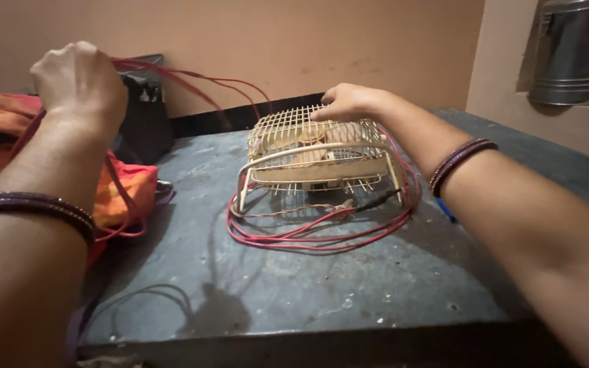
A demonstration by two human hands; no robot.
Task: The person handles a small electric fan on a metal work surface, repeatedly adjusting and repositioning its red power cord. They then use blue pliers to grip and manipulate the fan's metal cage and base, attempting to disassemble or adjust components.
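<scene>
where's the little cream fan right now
In the head view, the cream fan sits middle of the grey slab, ringed by red wire, with the right hand resting on its grille.

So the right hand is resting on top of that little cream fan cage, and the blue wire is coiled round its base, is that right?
Not quite: the wire coiled round the base of the fan cage is red, not blue, as the head view shows. The right hand does rest on top of the cream cage.
</scene>
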